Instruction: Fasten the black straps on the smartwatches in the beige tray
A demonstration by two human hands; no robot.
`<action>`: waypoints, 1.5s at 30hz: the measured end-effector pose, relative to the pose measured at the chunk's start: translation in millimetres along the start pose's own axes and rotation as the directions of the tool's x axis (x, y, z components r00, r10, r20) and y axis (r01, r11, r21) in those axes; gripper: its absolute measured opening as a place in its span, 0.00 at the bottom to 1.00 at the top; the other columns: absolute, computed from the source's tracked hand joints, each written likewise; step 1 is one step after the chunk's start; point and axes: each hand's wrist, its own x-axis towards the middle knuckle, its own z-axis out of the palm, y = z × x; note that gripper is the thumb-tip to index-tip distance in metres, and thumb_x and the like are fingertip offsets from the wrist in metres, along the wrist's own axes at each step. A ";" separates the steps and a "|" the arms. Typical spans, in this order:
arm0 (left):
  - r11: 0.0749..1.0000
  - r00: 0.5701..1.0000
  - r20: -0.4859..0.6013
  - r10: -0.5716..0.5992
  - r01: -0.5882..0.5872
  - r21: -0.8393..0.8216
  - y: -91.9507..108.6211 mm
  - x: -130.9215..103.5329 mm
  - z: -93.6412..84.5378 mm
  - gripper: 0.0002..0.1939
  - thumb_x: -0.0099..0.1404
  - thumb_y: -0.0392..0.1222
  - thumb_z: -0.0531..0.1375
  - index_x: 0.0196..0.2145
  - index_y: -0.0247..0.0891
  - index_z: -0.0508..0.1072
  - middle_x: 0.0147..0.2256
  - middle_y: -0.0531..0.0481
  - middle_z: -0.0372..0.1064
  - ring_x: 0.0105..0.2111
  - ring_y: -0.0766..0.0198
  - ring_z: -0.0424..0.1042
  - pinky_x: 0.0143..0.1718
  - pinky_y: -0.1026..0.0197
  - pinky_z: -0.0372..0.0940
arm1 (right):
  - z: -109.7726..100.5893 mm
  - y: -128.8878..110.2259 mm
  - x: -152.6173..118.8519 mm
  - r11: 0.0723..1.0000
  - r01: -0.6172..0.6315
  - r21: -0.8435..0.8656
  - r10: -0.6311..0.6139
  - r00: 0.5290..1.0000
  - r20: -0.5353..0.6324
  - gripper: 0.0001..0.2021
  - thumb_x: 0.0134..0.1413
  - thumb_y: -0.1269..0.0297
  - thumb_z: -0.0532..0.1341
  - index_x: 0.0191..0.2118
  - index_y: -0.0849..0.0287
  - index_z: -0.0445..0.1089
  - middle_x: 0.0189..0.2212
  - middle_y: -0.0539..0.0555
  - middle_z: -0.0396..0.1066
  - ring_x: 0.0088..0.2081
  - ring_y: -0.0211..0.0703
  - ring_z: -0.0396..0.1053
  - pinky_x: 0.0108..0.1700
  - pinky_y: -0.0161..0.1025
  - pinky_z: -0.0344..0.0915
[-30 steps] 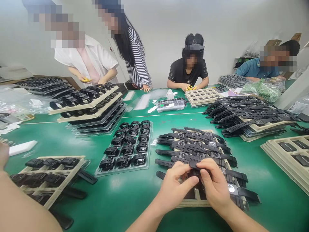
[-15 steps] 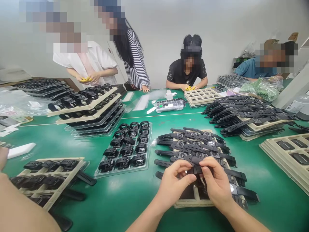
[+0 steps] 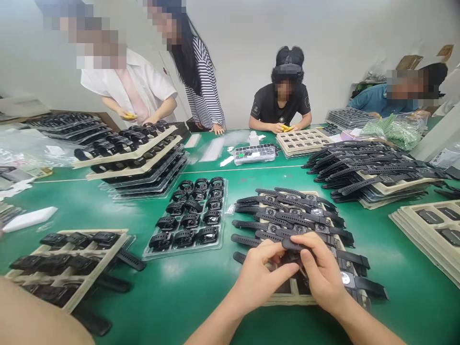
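At five o'clock, the left hand [image 3: 256, 279] and right hand [image 3: 324, 275] still pinch a black watch strap [image 3: 289, 244], grip scarcely changed, suggesting its handling remains unfinished.

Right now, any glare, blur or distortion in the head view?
Head view: whitish glare on the glossy green tabletop; head view: bare arm, lower left, looks soft; head view: held rounded black watch strap, dark underneath; head view: slanted pale pillar, right, suggests lens stretch.

Bright, soft light leaves pale glare on the green table [image 3: 172, 292], while the view's edges look stretched.
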 end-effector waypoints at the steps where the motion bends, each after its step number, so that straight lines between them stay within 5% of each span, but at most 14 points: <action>1: 1.000 1.000 -0.012 -0.006 0.006 -0.006 -0.1 -0.4 0.5 0.09 0.58 0.36 0.67 0.38 0.44 0.83 0.28 0.54 0.65 0.32 0.63 0.63 0.34 0.64 0.60 | 0.4 -0.1 -0.5 1.000 0.014 -0.004 -0.014 1.000 0.004 0.13 0.73 0.67 0.52 0.55 0.49 0.69 0.40 0.52 0.67 0.40 0.44 0.67 0.42 0.40 0.65; 4: 1.000 0.999 -0.050 -0.017 0.016 -0.021 -1.1 -1.8 3.0 0.05 0.57 0.38 0.68 0.34 0.41 0.83 0.27 0.54 0.64 0.32 0.63 0.63 0.33 0.64 0.59 | 2.5 0.4 -2.3 0.999 0.035 -0.010 -0.035 0.999 0.004 0.13 0.73 0.67 0.51 0.54 0.50 0.69 0.40 0.53 0.67 0.41 0.45 0.67 0.42 0.41 0.65; 9: 0.996 0.992 -0.125 -0.005 -0.006 -0.087 -6.5 -2.5 7.8 0.12 0.56 0.39 0.67 0.40 0.38 0.82 0.29 0.51 0.67 0.32 0.62 0.66 0.34 0.63 0.62 | 6.7 1.5 -5.3 1.000 0.023 -0.012 -0.024 0.989 -0.144 0.12 0.74 0.68 0.49 0.50 0.52 0.69 0.43 0.54 0.64 0.45 0.45 0.65 0.43 0.40 0.65; 13: 0.992 0.998 -0.053 0.032 -0.038 -0.122 -7.8 -2.3 7.5 0.17 0.59 0.38 0.65 0.47 0.42 0.80 0.33 0.50 0.72 0.35 0.61 0.68 0.36 0.63 0.63 | 8.4 1.2 -6.1 0.999 0.045 0.003 -0.044 0.982 -0.183 0.11 0.74 0.69 0.49 0.47 0.52 0.68 0.42 0.53 0.63 0.44 0.43 0.64 0.40 0.37 0.65; 17: 0.996 1.000 -0.019 0.018 -0.020 -0.081 -4.3 -1.6 6.5 0.13 0.55 0.36 0.69 0.41 0.42 0.82 0.28 0.53 0.68 0.33 0.63 0.64 0.34 0.64 0.62 | 9.5 0.4 -5.8 0.996 0.089 -0.022 -0.092 0.973 -0.211 0.11 0.74 0.70 0.49 0.47 0.52 0.68 0.42 0.53 0.62 0.44 0.42 0.63 0.37 0.35 0.65; 20: 0.991 0.998 -0.050 -0.047 0.041 -0.127 -2.8 -1.5 8.0 0.14 0.50 0.35 0.72 0.37 0.38 0.81 0.29 0.54 0.67 0.32 0.64 0.64 0.33 0.65 0.61 | 11.0 0.4 -6.6 0.994 0.098 -0.050 -0.106 0.975 -0.197 0.11 0.74 0.71 0.49 0.47 0.53 0.67 0.42 0.53 0.62 0.44 0.42 0.63 0.36 0.34 0.64; 27: 0.999 1.000 0.003 -0.017 0.017 -0.043 0.5 -4.1 6.9 0.11 0.59 0.38 0.66 0.41 0.38 0.75 0.32 0.54 0.66 0.32 0.65 0.64 0.32 0.65 0.61 | 12.0 1.2 -8.0 0.989 0.124 -0.085 -0.137 0.975 -0.177 0.11 0.73 0.72 0.49 0.47 0.53 0.67 0.41 0.53 0.62 0.44 0.42 0.63 0.42 0.37 0.64; 34: 0.999 0.994 0.106 -0.015 0.010 0.047 5.0 -3.2 0.2 0.00 0.63 0.36 0.61 0.34 0.38 0.71 0.26 0.58 0.60 0.27 0.68 0.58 0.27 0.66 0.55 | 8.9 -0.4 -5.6 0.966 0.210 -0.152 -0.223 0.972 -0.076 0.12 0.70 0.75 0.51 0.49 0.54 0.67 0.40 0.53 0.62 0.41 0.42 0.65 0.40 0.39 0.66; 39: 0.990 0.989 0.113 -0.094 0.105 -0.096 2.6 -1.8 -2.2 0.09 0.60 0.38 0.64 0.40 0.37 0.73 0.30 0.56 0.66 0.27 0.69 0.60 0.28 0.66 0.57 | 8.4 -0.4 -5.4 0.975 0.163 -0.152 -0.181 0.976 -0.117 0.11 0.71 0.74 0.51 0.47 0.54 0.68 0.42 0.54 0.63 0.42 0.43 0.66 0.40 0.39 0.67; 45: 0.989 0.995 0.065 -0.082 0.089 -0.116 1.2 -0.4 -3.9 0.14 0.55 0.39 0.69 0.40 0.36 0.78 0.27 0.55 0.67 0.27 0.67 0.62 0.30 0.64 0.58 | 7.7 0.0 -5.4 0.988 0.093 -0.121 -0.115 0.976 -0.185 0.11 0.72 0.69 0.51 0.47 0.53 0.69 0.41 0.55 0.66 0.40 0.45 0.67 0.33 0.38 0.66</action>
